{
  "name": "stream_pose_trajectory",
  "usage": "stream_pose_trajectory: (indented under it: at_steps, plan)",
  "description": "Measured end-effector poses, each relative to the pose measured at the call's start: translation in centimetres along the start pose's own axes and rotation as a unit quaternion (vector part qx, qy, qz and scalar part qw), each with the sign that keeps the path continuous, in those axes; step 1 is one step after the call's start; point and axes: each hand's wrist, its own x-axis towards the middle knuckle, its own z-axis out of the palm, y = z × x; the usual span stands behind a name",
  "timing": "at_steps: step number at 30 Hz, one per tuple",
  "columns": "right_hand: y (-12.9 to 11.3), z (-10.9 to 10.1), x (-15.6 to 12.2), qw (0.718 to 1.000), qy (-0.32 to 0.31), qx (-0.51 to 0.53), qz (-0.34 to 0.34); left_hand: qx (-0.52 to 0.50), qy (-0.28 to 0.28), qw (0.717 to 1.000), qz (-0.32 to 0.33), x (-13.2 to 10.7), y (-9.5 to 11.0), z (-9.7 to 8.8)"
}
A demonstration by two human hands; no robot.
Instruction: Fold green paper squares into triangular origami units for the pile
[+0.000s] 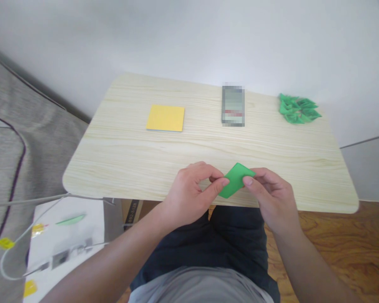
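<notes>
A folded piece of green paper (235,180), four-cornered and tilted, is held just above the front edge of the pale wood-grain table (120,168). My left hand (196,191) pinches its left corner between thumb and fingers. On the opposite side, my right hand (270,195) grips the right corner, thumb on top and fingers behind. Farther back on the table lie a stack of yellow paper (166,118) at left, a blurred-out phone-like device (233,106) in the middle, and a ring-like cluster of folded green paper pieces (298,109) at right.
A white wall rises behind the table. Below left, a white surface (69,235) carries a power adapter (60,259), cables and a green sliver. Grey fabric (47,109) covers the left side. A cardboard box (139,212) stands under the table's front edge.
</notes>
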Motion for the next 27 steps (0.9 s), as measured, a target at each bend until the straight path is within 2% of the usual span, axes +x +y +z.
stream_pose_trajectory:
  at_steps: [3, 7, 12, 16, 22, 24, 27]
  plan:
    - [0.0, 0.0, 0.1, 1.000, -0.006, 0.005, 0.004, 0.003, 0.004, 1.000, 0.009, 0.0, 0.3, 0.0]
    - [0.5, -0.1, 0.5, 0.996, 0.015, 0.085, 0.013, -0.021, 0.012, 1.000, 0.000, -0.2, 0.5, 0.2]
    - [0.4, -0.1, 0.8, 0.986, 0.010, 0.159, 0.055, -0.062, 0.040, 0.997, -0.010, -0.6, 0.2, 0.4]
    - [-0.1, -0.1, 0.7, 0.980, -0.015, 0.178, 0.082, -0.093, 0.080, 0.992, 0.013, -0.6, -0.1, 0.8]
    - [0.2, -0.1, 0.9, 0.973, -0.071, 0.188, 0.109, -0.070, 0.067, 0.995, 0.024, -0.4, -0.2, 1.2]
    - [0.5, -0.2, 1.0, 0.982, -0.062, 0.155, 0.091, -0.047, 0.084, 0.995, 0.027, -0.4, -0.2, 1.1]
    - [0.1, -0.4, 1.0, 0.999, -0.003, 0.054, 0.000, -0.008, 0.100, 0.994, 0.042, -0.4, 0.0, 0.8]
